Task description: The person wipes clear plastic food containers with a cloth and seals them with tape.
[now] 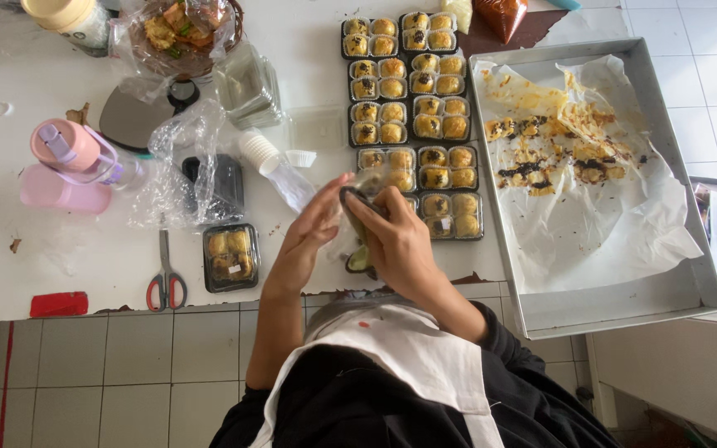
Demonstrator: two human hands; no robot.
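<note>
Head view: both hands work above the near edge of the white desk [85, 265]; the right hand [400, 241] is closed around a small dark pastry tray [357, 207], gripping it from the right; the left hand [313, 228] is held fairly wide, fingers extended, with its fingertips against the tray's left side and the clear plastic over it; the tray is raised above the desk edge, just in front of the nearest filled boxes; beyond the hands, rows of black boxes of golden pastries [412, 91] stand two abreast, touching one another; to their right lies a large metal baking tray [690, 274] lined with crumpled, stained baking paper [607, 224]; left of the hands stands one closed pastry box [231, 255], with red-handled scissors [166, 278] just beside it; farther left, a pink bottle [72, 149] lies near loose clear plastic bags [180, 158]; a stack of small white cups [260, 153] lies between the bags and the boxes.
</note>
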